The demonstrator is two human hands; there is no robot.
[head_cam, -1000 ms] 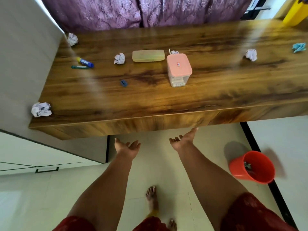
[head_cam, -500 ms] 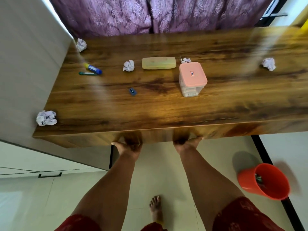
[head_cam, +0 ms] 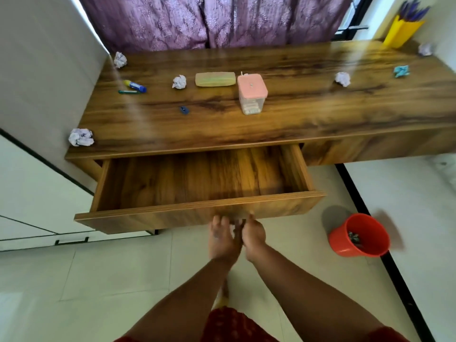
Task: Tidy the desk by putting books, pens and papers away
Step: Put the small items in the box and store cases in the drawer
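Drawer (head_cam: 197, 178) out — both hands at its front lip.

Left hand (head_cam: 223, 239) and right hand (head_cam: 254, 236) blur together, grips unreadable — next, gather pens at 11 o'clock.

There is just one camera, worn on the person's head. It looks forward and down from high up. The counter (head_cam: 271, 124) stretches across the top, its open drawer (head_cam: 197, 213) sits in the middle, and the floor (head_cam: 74, 280) lies close below.

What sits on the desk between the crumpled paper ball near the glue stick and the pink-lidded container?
The yellow case lies between them, seen in the head view.
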